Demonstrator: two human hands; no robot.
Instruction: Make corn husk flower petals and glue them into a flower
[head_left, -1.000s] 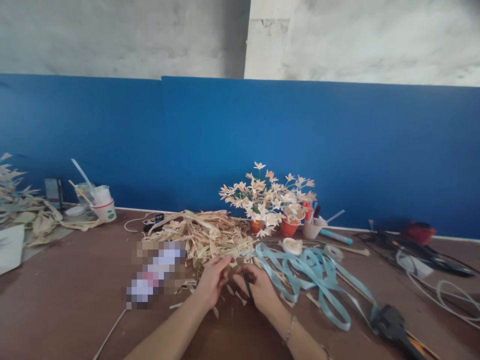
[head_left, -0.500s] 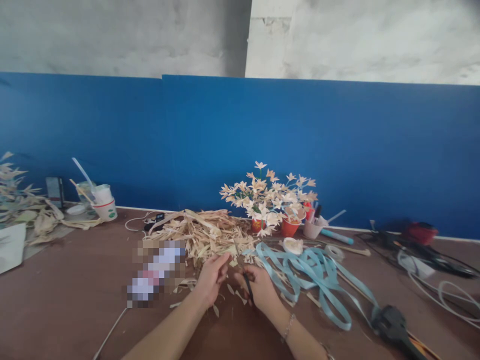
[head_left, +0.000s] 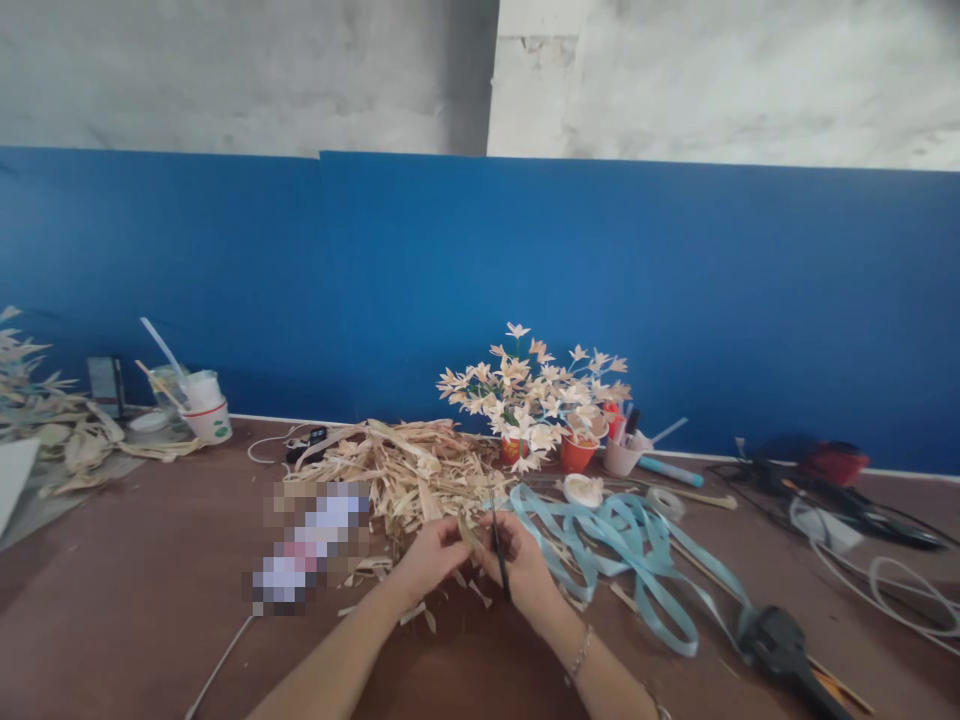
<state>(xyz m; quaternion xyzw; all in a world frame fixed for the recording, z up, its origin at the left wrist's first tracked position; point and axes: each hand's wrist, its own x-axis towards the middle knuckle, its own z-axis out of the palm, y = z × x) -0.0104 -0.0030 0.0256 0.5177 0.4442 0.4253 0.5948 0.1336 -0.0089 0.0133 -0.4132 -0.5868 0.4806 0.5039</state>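
My left hand [head_left: 433,560] pinches a small greenish strip of dried husk [head_left: 469,532] between thumb and fingers. Close beside it, my right hand [head_left: 523,560] is closed around a pair of dark-handled scissors [head_left: 500,560], their blades pointing up and away from me. The right thumb and fingertips are near the strip; whether they touch it I cannot tell. Beyond both hands lies a heap of dried husk strips [head_left: 420,465]. Small cut scraps [head_left: 429,618] are scattered on the brown table under my hands.
Husk flowers [head_left: 517,385] stand in red cups [head_left: 577,455] at the back. Light-blue ribbon [head_left: 637,540] lies loosely coiled on the right, with a black tool [head_left: 780,640] nearer me. A blurred-out device [head_left: 311,545] with a cable is at left. A white cup [head_left: 208,420] stands farther left.
My hands have come closer together. A greenish strip now shows upright at my left fingertips, and the scissors have turned more upright in my right hand.
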